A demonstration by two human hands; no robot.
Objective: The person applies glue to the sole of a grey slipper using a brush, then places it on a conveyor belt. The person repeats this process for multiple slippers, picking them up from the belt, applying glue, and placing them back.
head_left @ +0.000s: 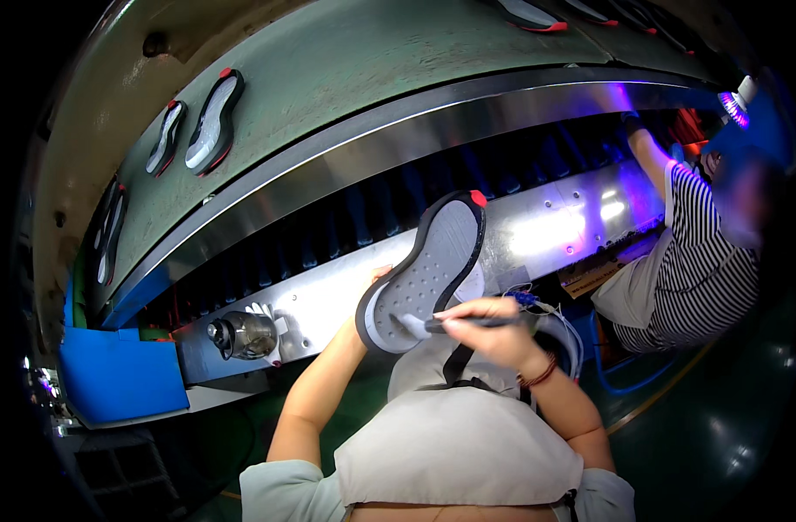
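Note:
My left hand (373, 287) holds a shoe sole (426, 271) from behind, tilted with its grey dotted tread facing me. The sole has a black rim and a red tip at the top. Only a fingertip of that hand shows at the sole's left edge. My right hand (489, 326) grips a thin dark brush (467, 323) whose tip touches the lower part of the sole. A red cord bracelet sits on my right wrist.
A green conveyor belt (346, 78) carries several similar soles, such as a pair (196, 129) at upper left. A metal rail (546, 228) runs below it. A metal pot (241, 335) sits near a blue box (119, 374). A person in a striped shirt (711, 261) works at right.

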